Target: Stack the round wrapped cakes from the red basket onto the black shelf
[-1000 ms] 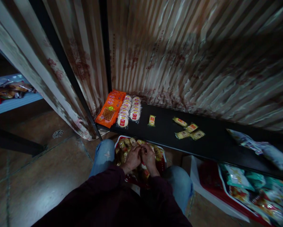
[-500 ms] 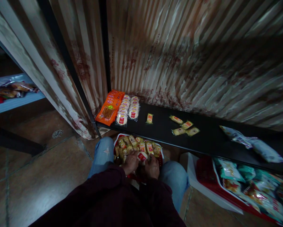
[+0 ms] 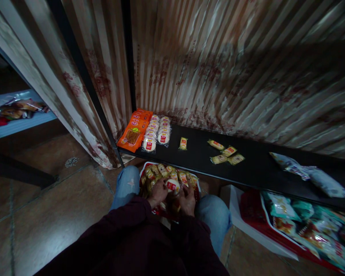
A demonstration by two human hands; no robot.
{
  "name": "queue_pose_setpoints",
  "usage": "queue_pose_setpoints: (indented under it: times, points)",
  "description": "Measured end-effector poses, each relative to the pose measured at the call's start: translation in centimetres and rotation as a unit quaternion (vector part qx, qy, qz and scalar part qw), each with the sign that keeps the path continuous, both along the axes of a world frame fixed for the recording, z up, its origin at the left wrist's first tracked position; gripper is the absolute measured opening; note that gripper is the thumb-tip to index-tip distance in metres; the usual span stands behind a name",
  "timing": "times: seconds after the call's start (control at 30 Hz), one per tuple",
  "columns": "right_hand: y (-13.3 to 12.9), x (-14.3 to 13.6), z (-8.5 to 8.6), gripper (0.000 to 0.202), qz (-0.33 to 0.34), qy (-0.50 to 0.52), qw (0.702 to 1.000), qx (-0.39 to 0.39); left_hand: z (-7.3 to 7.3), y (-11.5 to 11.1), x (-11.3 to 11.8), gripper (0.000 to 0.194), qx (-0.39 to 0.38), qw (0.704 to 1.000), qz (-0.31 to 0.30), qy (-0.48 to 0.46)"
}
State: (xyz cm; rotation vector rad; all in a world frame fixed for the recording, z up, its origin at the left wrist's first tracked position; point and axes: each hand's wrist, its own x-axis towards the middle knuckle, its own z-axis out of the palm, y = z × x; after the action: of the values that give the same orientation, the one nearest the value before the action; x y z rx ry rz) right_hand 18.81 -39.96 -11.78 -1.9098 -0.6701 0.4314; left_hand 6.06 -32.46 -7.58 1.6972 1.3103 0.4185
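Observation:
A round white cracker packet (image 3: 172, 186) with a red label is pinched between my two hands above a red basket with a white rim (image 3: 141, 167). My left hand (image 3: 159, 191) grips its left edge. On the right edge are the curled fingers of my right hand (image 3: 187, 199). Beneath and beyond the hands, the basket holds several small yellow-wrapped biscuit packs (image 3: 162, 170). It stands between my knees, and its near part is partly hidden by my hands and sleeves.
A low black shelf (image 3: 195, 153) runs ahead of me. On it are orange snack bags (image 3: 132, 132), two rows of round white cracker packets (image 3: 149, 144), several small yellow packs (image 3: 218, 158) and silvery bags (image 3: 326, 180). Another red basket (image 3: 250, 209) of snack bags stands at right.
The round cracker packet has been raised slightly and lies flatter to view between my hands. My left hand has shifted a little up. The shelf goods have not moved.

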Motion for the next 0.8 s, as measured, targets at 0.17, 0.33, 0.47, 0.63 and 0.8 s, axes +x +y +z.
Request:
queue_pose_setpoints:
  times: [0.17,0.33,0.47,0.63,0.8]
  points:
    - [0.7,0.0,0.1,0.051,0.038,0.06,0.996,0.05,0.5,0.1,-0.7,0.05,-0.042,0.998,0.045,-0.023]
    - [1.9,0.0,1.4,0.053,0.051,0.091,0.992,0.065,-0.5,0.0,-1.1,0.039,-0.066,0.989,0.099,-0.086]
    - [3.2,0.0,2.9,0.049,0.084,0.071,0.991,0.078,-1.6,0.0,-1.2,0.022,-0.169,0.967,0.127,-0.144]
    - [4.8,0.0,3.3,0.049,0.108,0.095,0.985,0.091,-2.1,0.1,-1.0,0.012,-0.218,0.938,0.176,-0.202]
    - [5.5,-0.1,2.6,0.053,0.081,0.074,0.99,0.083,-2.1,0.0,-0.7,0.01,-0.236,0.926,0.206,-0.211]
